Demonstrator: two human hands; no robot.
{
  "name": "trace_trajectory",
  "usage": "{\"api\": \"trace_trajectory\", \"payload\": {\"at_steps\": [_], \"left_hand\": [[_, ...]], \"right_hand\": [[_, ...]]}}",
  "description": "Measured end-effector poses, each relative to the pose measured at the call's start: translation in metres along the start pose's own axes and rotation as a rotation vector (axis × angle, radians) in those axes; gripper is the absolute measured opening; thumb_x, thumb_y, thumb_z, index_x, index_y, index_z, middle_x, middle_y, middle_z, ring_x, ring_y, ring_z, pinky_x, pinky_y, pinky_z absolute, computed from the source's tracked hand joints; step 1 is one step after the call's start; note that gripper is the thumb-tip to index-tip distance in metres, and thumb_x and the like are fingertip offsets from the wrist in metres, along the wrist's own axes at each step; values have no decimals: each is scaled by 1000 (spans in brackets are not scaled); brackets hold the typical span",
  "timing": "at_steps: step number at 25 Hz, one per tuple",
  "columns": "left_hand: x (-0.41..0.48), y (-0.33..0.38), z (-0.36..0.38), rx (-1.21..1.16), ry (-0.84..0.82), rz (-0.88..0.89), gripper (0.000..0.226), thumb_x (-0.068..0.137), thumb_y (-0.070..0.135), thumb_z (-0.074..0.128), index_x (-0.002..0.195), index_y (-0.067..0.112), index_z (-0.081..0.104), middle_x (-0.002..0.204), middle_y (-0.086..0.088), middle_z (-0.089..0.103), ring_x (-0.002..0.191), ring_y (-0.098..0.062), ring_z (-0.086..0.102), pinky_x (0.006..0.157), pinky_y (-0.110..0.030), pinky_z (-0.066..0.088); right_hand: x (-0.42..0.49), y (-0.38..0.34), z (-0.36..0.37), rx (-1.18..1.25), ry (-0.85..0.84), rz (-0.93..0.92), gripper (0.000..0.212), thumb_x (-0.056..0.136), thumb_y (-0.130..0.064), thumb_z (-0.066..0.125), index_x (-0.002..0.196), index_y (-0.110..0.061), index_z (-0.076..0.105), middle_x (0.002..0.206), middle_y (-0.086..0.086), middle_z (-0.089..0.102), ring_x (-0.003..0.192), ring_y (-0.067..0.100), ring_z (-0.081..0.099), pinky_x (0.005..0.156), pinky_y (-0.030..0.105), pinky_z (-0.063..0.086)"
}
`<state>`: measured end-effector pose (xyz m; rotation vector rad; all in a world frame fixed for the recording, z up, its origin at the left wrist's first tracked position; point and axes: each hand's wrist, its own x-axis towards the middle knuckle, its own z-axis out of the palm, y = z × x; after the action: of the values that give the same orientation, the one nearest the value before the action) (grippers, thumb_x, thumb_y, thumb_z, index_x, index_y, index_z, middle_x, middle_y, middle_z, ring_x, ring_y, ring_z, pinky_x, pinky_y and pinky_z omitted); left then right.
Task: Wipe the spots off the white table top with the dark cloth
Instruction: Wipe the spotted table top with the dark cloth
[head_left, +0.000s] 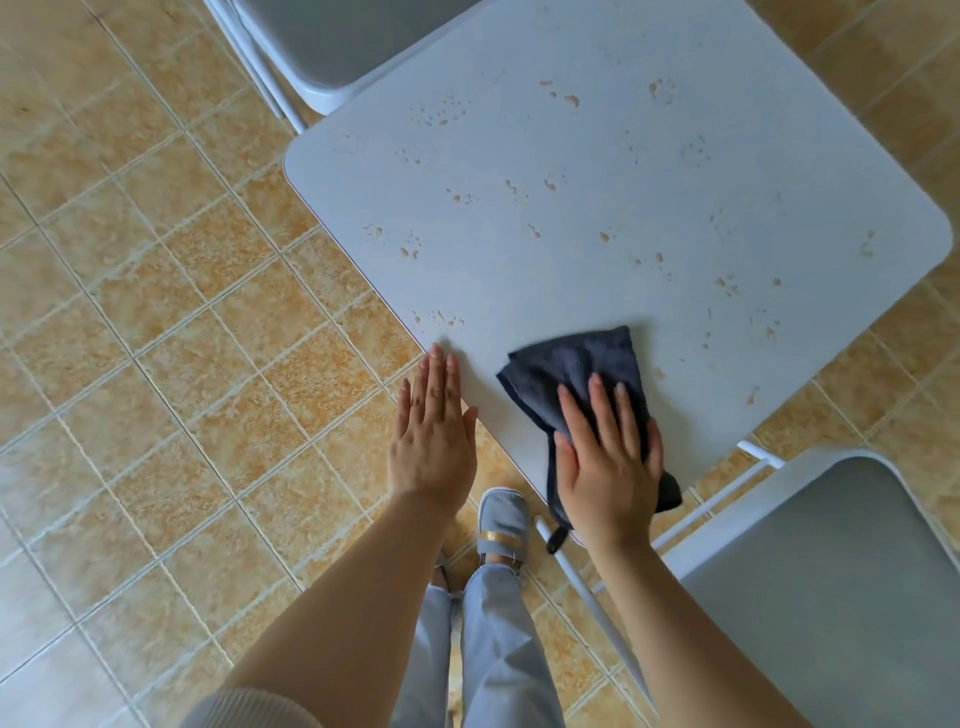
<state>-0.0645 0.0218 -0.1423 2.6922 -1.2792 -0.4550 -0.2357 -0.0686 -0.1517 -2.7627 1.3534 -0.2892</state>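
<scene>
The white table top (597, 171) is a rounded square seen corner-on, with several tan spots (441, 319) scattered across it. A dark grey cloth (571, 369) lies on the near corner, part of it hanging over the table's edge. My right hand (605, 457) presses flat on the cloth with fingers spread. My left hand (434, 431) rests flat on the table's near-left edge, fingers straight and together, holding nothing. The patch of table between my hands looks free of spots.
A white chair (841, 582) with a grey seat stands at the bottom right, close to my right arm. Another such chair (322, 47) is tucked in at the table's far left. Tan floor tiles (156, 312) lie all around. My slippered feet are below the table corner.
</scene>
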Motion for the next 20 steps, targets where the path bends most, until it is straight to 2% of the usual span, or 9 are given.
{"api": "trace_trajectory", "payload": {"at_steps": [4,7,10,14,16,20], "left_hand": [[0,-5,1,51,19,11,61,102,39,14,155,9,4,162,-7,-2,150,-19,-4,121,-38,-1],[2,5,0,30,36,64,60,103,39,13,154,8,8,162,-9,4,149,-21,0,120,-37,-2],[2,25,6,-17,19,133,61,102,40,3,153,7,8,161,-11,7,149,-20,2,120,-36,1],[2,23,14,21,31,129,60,102,36,16,154,6,13,161,-12,9,149,-22,6,120,-38,6],[4,19,14,48,30,153,60,102,35,18,154,6,13,162,-11,9,150,-22,6,121,-38,7],[5,19,16,57,32,149,60,102,35,20,154,8,10,162,-10,5,150,-21,3,121,-38,7]], "right_hand": [[21,28,3,-46,37,203,42,104,-40,46,145,-32,49,155,2,43,144,30,39,110,58,36],[59,5,13,6,72,375,43,103,-41,45,145,-33,48,156,3,42,144,31,39,106,58,38],[49,-18,14,7,74,326,43,105,-42,42,147,-34,46,157,1,40,145,28,38,107,52,37],[-19,0,-5,-6,-4,171,44,105,-39,40,149,-32,44,159,-1,38,147,24,36,109,49,37],[-25,25,-10,-19,-11,209,44,104,-36,42,148,-31,45,158,0,39,146,25,37,109,50,37],[34,44,2,1,45,447,44,104,-36,44,147,-30,46,157,3,41,145,30,37,107,55,39]]}}
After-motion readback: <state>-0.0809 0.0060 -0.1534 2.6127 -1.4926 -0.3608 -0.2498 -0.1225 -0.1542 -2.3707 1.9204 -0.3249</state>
